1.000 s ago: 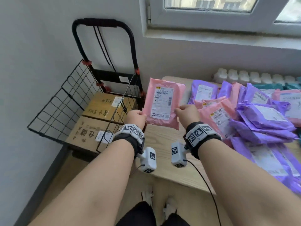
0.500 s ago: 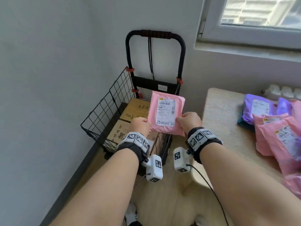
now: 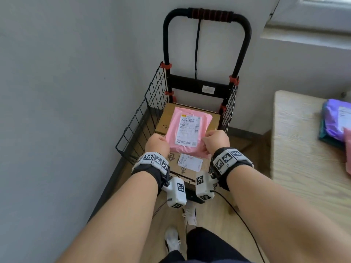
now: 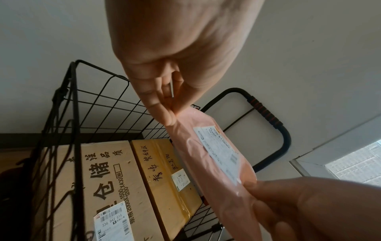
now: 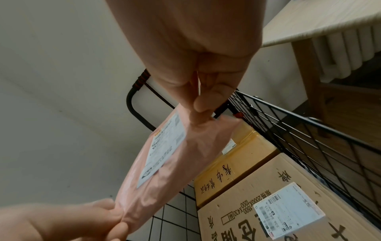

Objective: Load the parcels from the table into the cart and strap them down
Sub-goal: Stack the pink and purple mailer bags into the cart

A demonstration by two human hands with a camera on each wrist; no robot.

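A pink parcel (image 3: pixel 187 130) with a white shipping label hangs over the black wire cart (image 3: pixel 152 99), above two cardboard boxes (image 3: pixel 190 166) that lie inside. My left hand (image 3: pixel 156 144) pinches its near left corner and my right hand (image 3: pixel 215 140) pinches its near right corner. In the left wrist view the left hand (image 4: pixel 168 104) holds the pink parcel (image 4: pixel 214 154) above the cardboard boxes (image 4: pixel 107 176). The right wrist view has the right hand (image 5: pixel 203 104) gripping the pink parcel (image 5: pixel 175 161), clear of the cardboard boxes (image 5: pixel 247 203). A black strap (image 3: pixel 197 46) hangs from the cart handle.
The wooden table (image 3: pixel 300 149) stands to the right, with purple parcels (image 3: pixel 336 118) at its far edge. Grey walls close in the cart on the left and behind. My feet (image 3: pixel 171 238) stand on the wood floor just before the cart.
Both hands have carried the pink parcel left from above the table and lowered it over the boxes in the cart. The view has turned to face the cart.
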